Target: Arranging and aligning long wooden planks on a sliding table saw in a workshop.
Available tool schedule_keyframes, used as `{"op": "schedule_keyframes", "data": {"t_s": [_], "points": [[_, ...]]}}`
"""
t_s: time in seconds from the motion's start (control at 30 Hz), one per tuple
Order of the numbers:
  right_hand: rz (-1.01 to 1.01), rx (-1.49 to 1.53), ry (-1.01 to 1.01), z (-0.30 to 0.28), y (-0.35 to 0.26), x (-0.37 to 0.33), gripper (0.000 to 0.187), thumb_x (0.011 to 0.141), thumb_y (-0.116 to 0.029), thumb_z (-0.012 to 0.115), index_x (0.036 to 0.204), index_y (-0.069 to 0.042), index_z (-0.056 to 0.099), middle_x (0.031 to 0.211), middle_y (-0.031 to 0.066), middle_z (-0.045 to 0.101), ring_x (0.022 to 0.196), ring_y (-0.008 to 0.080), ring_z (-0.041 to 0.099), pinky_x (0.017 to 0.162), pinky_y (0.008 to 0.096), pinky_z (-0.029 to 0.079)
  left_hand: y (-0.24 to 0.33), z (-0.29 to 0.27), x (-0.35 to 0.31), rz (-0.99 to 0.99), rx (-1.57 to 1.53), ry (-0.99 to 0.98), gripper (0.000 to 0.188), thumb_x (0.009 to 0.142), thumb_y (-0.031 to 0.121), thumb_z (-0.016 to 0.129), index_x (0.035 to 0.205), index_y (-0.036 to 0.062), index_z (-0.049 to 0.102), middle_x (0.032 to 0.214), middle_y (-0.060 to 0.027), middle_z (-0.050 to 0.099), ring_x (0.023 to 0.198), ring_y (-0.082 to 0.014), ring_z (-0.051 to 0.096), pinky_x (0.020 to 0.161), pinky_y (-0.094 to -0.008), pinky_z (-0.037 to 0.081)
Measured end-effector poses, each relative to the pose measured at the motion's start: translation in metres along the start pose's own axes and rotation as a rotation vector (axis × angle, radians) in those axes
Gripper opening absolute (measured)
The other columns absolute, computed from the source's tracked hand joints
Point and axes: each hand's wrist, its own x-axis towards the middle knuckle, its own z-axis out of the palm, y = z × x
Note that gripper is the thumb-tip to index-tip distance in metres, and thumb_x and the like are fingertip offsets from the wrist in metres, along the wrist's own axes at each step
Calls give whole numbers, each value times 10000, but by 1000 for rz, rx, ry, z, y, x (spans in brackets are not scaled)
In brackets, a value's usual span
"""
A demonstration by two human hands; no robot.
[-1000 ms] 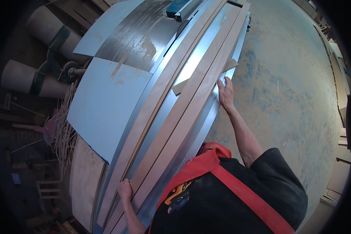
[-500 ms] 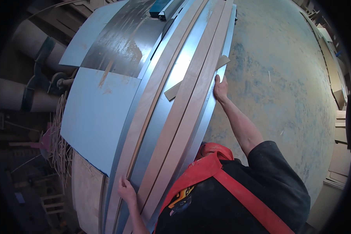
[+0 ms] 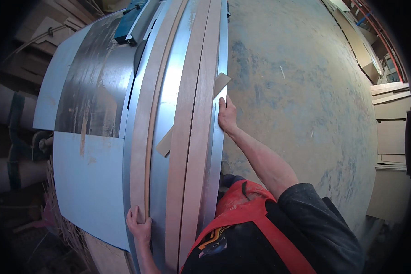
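Long pale wooden strips lie lengthwise on the metal saw table: a single left strip (image 3: pixel 144 128) and a pair of strips (image 3: pixel 192 123) side by side on the right. A short wooden crosspiece (image 3: pixel 165 142) passes slantwise beneath the pair and sticks out on both sides. My left hand (image 3: pixel 139 224) is closed on the left strip near my body, thumb toward its right edge. My right hand (image 3: pixel 227 115) grips the table's outer metal edge (image 3: pixel 218 150), just below the crosspiece's right end. The thumb is on top, and the other fingers are mostly hidden.
Left of the strips are a pale panel (image 3: pixel 91 178), a dusty dark metal plate (image 3: pixel 93 77) and a blue-green machine part (image 3: pixel 131 23). Dust-collection pipes (image 3: pixel 0 109) and offcuts (image 3: pixel 68 228) lie farther left. Boards (image 3: pixel 397 141) line the far right of the stained floor (image 3: pixel 301 114).
The view has turned, so the table and strips now stand more upright in it. My left hand has shifted across onto the left strip. My right hand stays beside the crosspiece.
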Motion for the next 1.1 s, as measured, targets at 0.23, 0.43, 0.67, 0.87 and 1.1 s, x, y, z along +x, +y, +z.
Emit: {"op": "schedule_keyframes", "data": {"t_s": [0.23, 0.43, 0.67, 0.87, 1.1], "points": [[-77, -35, 129, -18, 0, 70, 428, 1035, -294, 436, 1358, -42, 559, 1211, 268, 646, 1143, 443, 607, 964, 456, 470, 52, 38, 17, 33, -87, -49, 758, 630, 113, 824, 1361, 148, 626, 1315, -194, 547, 1203, -390, 522, 1029, -466, 441], [16, 35, 78, -9, 17, 112, 420, 1032, -300, 443, 1350, -51, 557, 1217, 271, 634, 1148, 461, 591, 959, 462, 472, 122, 50, 37, 178, 279, 23, 695, 856, 234, 692, 1495, 108, 453, 1278, -266, 573, 1123, -434, 574, 963, -519, 487], [-7, 130, 42, 24, 19, 162, 452, 1038, -285, 444, 1397, -14, 494, 1330, 280, 562, 1221, 454, 545, 1004, 454, 447, 107, 80, 73, 238, 371, 109, 710, 850, 213, 701, 1506, 122, 445, 1324, -304, 487, 1182, -478, 497, 1029, -558, 438], [-58, 170, 36, 14, 17, 260, 492, 1036, -260, 443, 1434, 27, 423, 1415, 276, 485, 1284, 460, 486, 1064, 463, 417, 104, 138, 143, 33, 156, 106, 622, 851, 83, 635, 1459, 144, 523, 1308, -199, 516, 1208, -390, 493, 1067, -458, 399], [-43, 182, 17, 29, 26, 321, 516, 1044, -257, 420, 1446, 65, 395, 1443, 307, 451, 1333, 458, 447, 1112, 451, 377, 152, 139, 205, 11, 237, 74, 628, 925, -15, 458, 1505, 225, 486, 1243, -136, 507, 1164, -326, 489, 1052, -386, 384]]}}
